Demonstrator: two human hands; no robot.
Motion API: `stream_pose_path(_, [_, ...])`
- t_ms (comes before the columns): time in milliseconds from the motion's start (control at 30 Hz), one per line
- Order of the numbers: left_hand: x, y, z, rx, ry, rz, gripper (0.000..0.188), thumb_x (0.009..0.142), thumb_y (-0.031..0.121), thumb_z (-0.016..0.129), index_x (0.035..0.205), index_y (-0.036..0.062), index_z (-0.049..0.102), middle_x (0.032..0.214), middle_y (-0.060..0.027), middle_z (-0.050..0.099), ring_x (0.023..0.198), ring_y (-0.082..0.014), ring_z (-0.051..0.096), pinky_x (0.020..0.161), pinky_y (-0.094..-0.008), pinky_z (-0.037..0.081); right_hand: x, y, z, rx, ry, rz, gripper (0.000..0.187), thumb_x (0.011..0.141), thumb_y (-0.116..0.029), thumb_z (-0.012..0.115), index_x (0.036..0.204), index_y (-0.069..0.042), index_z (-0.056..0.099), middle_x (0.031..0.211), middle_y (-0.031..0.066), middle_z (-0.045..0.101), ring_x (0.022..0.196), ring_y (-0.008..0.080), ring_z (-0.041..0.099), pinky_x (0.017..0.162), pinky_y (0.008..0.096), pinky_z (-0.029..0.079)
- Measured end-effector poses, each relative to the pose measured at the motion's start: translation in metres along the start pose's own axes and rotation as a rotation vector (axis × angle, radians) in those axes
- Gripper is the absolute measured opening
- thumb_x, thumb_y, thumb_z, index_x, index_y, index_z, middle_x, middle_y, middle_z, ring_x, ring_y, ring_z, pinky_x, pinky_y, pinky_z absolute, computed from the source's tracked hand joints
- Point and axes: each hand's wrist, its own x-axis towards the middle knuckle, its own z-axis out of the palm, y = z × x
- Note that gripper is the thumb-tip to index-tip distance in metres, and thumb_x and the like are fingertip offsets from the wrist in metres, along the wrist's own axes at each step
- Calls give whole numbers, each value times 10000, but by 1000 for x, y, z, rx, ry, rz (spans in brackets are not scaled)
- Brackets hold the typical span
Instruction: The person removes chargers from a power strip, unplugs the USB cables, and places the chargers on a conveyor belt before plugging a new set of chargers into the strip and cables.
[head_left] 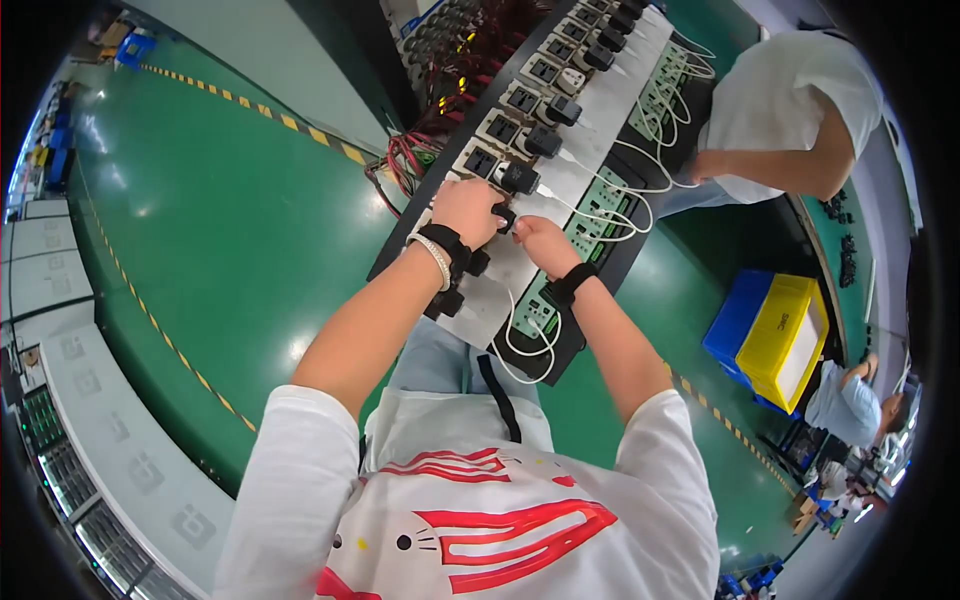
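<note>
My left hand (pixel 466 212) reaches over the near part of a long test bench (pixel 497 262), its fingers closed around a black power adapter (pixel 504 217) at the socket row. Just to the right, my right hand (pixel 543 246) is pinched at the front face of that adapter. What sits between its fingertips is too small and covered to make out. Beyond my hands, another black adapter (pixel 519 178) is plugged in, with a white cable running from it. Nearer to me, black adapters (pixel 447 302) are partly hidden by my left wrist.
Green circuit boards (pixel 603 205) with looping white cables (pixel 640 232) line the bench's right side. Red wiring (pixel 408 153) hangs at its left. A person in a white shirt (pixel 790 105) stands at the right, near yellow (pixel 781 335) and blue bins (pixel 738 312).
</note>
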Motion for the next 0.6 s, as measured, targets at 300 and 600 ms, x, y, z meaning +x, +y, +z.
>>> stream_pose_path(300, [-53, -50, -14, -407, 354, 32, 255, 764, 149, 639, 994, 39, 653, 936, -156, 645, 864, -321, 619, 771, -381, 485, -32, -54, 1, -410, 694, -441, 138, 808, -89, 542, 921, -56, 615, 850, 134, 591, 842, 373, 523, 765, 427, 427])
stream_pose_path(600, [-113, -99, -8, -546, -76, -53, 546, 693, 223, 729, 1184, 58, 559, 1069, -137, 566, 908, -268, 575, 790, -343, 471, 2, -102, 71, -984, 309, -314, 380, 717, -127, 625, 1095, -164, 595, 1010, 55, 584, 1048, 260, 493, 864, 469, 341])
